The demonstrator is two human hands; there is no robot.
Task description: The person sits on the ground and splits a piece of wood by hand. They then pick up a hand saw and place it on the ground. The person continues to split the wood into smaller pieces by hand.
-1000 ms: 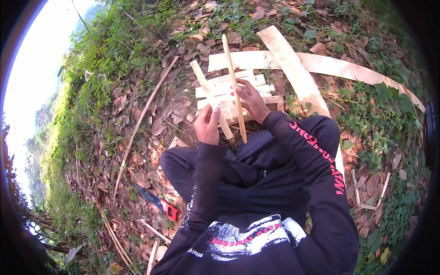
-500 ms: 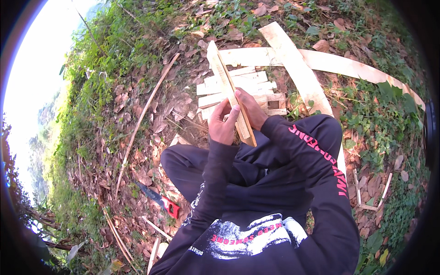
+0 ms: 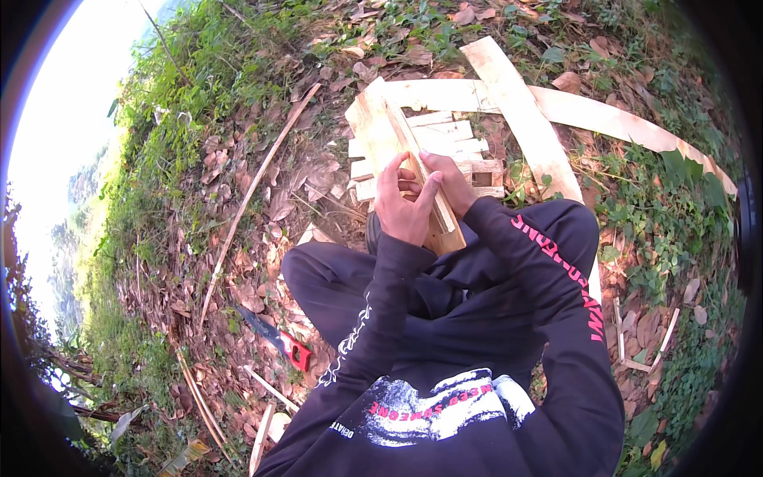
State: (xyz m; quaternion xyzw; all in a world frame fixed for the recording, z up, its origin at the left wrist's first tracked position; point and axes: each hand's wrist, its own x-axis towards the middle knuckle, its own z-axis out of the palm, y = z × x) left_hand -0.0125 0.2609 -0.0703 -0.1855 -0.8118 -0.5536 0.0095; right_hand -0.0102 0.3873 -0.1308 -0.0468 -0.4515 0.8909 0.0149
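A flat wooden board slants up and away from my lap, its near end by my knees. Along its right side runs a narrow wooden strip. My left hand bends its fingers over the board's face, thumb raised beside the strip; its contact with the wood is partly hidden. From the right, my right hand grips the board's side, thumb near the strip and the other fingers hidden beneath. Just behind lies a stack of short pale wood pieces on the ground.
Two long pale planks cross beyond the stack. A handsaw with a red handle lies left of my folded legs. One thin wooden stick lies farther left, and a three-sided stick frame at right. Dry leaves and green plants surround me.
The board has turned, so its broad face shows instead of mostly its edge. My left hand has shifted slightly right and its fingers have bent over the face.
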